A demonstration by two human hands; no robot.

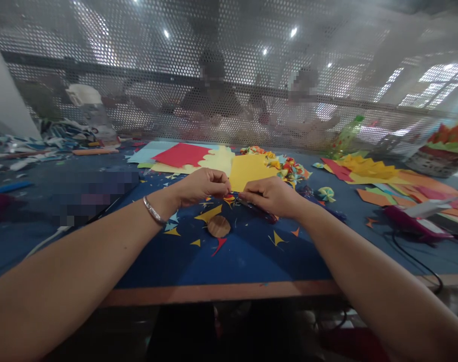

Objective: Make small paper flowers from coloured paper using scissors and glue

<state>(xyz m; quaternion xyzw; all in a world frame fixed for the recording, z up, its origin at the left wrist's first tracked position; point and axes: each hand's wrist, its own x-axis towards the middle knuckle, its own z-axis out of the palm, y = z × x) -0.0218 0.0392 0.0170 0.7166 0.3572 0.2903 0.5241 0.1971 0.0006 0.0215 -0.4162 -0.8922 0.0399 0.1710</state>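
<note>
My left hand [208,186], with a silver bangle at the wrist, is closed in a pinch; whatever its fingertips hold is too small to make out. Close by on the right, my right hand [269,195] is closed around a slim dark tool [264,213], mostly covered by the fingers. The fingertips of both hands nearly meet above the blue tabletop. Just in front of them lies a round brown cardboard disc [219,227]. Scattered around it are paper offcuts, among them a yellow scrap [209,214] and a red scrap [220,245]. Behind my hands rests a yellow paper sheet [251,168].
A red sheet [181,155] overlaps other coloured papers. Folded paper pieces [291,168] are heaped behind my right hand. To the right are a purple device [417,223] with a cable and a green-capped bottle [346,136]. A perforated screen [149,100] stands behind, people beyond it.
</note>
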